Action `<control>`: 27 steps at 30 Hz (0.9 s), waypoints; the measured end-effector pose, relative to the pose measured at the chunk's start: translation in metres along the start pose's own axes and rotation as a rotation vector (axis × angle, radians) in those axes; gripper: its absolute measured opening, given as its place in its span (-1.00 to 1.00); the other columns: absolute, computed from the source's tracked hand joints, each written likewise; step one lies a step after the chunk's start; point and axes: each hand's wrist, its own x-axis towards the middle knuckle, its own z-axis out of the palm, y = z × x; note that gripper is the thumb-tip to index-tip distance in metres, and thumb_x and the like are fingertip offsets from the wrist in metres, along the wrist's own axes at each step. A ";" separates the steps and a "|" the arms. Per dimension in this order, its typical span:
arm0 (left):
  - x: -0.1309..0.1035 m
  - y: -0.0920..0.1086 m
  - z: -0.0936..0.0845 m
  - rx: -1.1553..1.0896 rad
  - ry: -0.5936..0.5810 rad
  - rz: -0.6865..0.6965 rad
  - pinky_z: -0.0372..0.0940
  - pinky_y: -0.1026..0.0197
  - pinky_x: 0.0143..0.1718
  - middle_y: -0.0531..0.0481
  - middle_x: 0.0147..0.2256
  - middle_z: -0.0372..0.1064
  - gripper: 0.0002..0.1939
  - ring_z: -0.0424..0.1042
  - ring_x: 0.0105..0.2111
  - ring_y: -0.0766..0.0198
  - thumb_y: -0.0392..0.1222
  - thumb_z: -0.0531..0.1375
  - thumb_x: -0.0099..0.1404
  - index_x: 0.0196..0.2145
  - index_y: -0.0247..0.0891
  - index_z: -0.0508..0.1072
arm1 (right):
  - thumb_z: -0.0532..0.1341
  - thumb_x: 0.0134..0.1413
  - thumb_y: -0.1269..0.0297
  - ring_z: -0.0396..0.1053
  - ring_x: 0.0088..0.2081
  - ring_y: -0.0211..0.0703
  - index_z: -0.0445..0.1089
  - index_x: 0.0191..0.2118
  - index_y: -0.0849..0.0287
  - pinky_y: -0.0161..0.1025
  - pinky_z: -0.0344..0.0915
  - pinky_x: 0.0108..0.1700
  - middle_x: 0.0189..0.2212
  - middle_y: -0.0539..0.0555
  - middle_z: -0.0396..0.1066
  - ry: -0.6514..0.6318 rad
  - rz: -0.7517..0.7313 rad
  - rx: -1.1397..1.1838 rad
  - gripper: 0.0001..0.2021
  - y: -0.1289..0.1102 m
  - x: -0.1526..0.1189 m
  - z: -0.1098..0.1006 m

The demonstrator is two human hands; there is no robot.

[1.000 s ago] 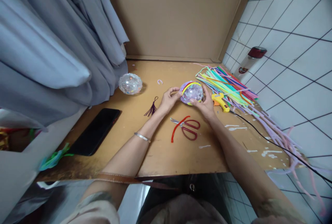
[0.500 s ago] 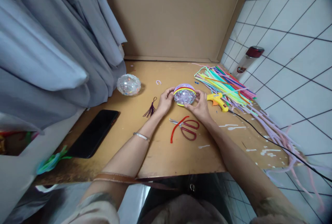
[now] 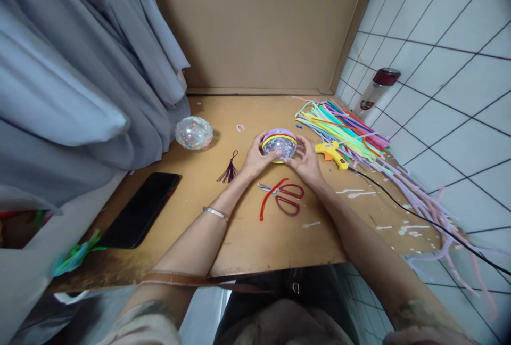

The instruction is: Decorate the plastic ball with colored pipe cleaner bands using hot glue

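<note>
Between my hands is a clear, speckled ball (image 3: 278,145) banded with purple, red and yellow fuzzy strips. My left hand (image 3: 256,159) grips its left side, with the thumb across the front. On the other side my right hand (image 3: 306,159) holds the ball, thumb at its lower edge. Nearer to me lie red-handled scissors (image 3: 288,198), with a red pipe cleaner piece (image 3: 268,201) across their blades. A dark purple tassel (image 3: 229,169) rests left of my left hand. The yellow glue gun (image 3: 332,154) lies just right of my right hand.
A second clear ball (image 3: 194,133) sits at the back left, near a grey curtain (image 3: 80,68). A black phone (image 3: 139,209) lies at left. Many coloured pipe cleaners (image 3: 347,129) and a red-lidded bottle (image 3: 375,92) are at right. The glue gun's cord (image 3: 415,214) trails off the table's right side.
My left thumb has moved from the ball's left edge onto its lower front. The ball stays between both hands; the whole view has shifted slightly.
</note>
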 end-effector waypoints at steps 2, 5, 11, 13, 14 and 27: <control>0.000 -0.001 0.001 0.020 -0.009 0.024 0.27 0.00 0.21 -0.28 0.19 0.33 -0.07 0.37 0.16 -0.03 0.11 0.50 -0.09 0.18 -0.23 0.31 | 0.48 -0.21 0.01 0.33 0.18 0.13 0.25 0.18 0.03 0.12 0.36 0.22 0.17 0.22 0.24 -0.018 -0.014 0.001 -0.22 -0.002 0.000 -0.001; 0.000 -0.002 0.001 0.021 -0.029 0.042 0.25 0.00 0.22 -0.27 0.22 0.30 -0.08 0.35 0.19 -0.03 0.11 0.48 -0.06 0.20 -0.22 0.29 | 0.46 -0.18 0.01 0.29 0.23 0.14 0.26 0.19 0.02 0.11 0.33 0.25 0.16 0.20 0.24 -0.026 -0.046 -0.022 -0.24 -0.003 -0.001 -0.002; 0.001 -0.005 -0.001 0.023 -0.047 0.039 0.26 0.01 0.22 -0.28 0.23 0.28 -0.04 0.33 0.20 -0.04 0.15 0.48 -0.07 0.21 -0.21 0.28 | 0.46 -0.17 0.04 0.31 0.19 0.16 0.26 0.20 0.05 0.15 0.31 0.24 0.12 0.22 0.27 -0.018 -0.092 -0.121 -0.23 -0.001 -0.002 -0.004; 0.001 -0.007 -0.002 0.034 -0.060 0.050 0.25 -0.02 0.23 -0.29 0.24 0.27 -0.01 0.33 0.20 -0.05 0.19 0.47 -0.06 0.23 -0.22 0.25 | 0.47 -0.18 0.04 0.32 0.17 0.17 0.25 0.21 0.05 0.18 0.31 0.23 0.11 0.22 0.29 -0.003 -0.103 -0.169 -0.22 0.000 -0.001 -0.005; 0.001 -0.007 -0.002 0.043 -0.067 0.052 0.24 -0.04 0.24 -0.30 0.24 0.26 0.00 0.32 0.21 -0.07 0.21 0.46 -0.06 0.24 -0.23 0.23 | 0.46 -0.18 0.03 0.32 0.17 0.18 0.25 0.21 0.05 0.19 0.31 0.22 0.11 0.23 0.29 0.005 -0.111 -0.183 -0.21 0.000 -0.001 -0.006; 0.002 -0.005 -0.001 0.050 -0.080 0.052 0.26 -0.13 0.22 -0.38 0.27 0.21 0.07 0.33 0.21 -0.12 0.32 0.41 -0.06 0.26 -0.26 0.17 | 0.44 -0.13 0.06 0.36 0.13 0.16 0.27 0.21 0.04 0.17 0.33 0.19 0.09 0.22 0.31 0.007 -0.147 -0.195 -0.26 0.000 0.000 -0.007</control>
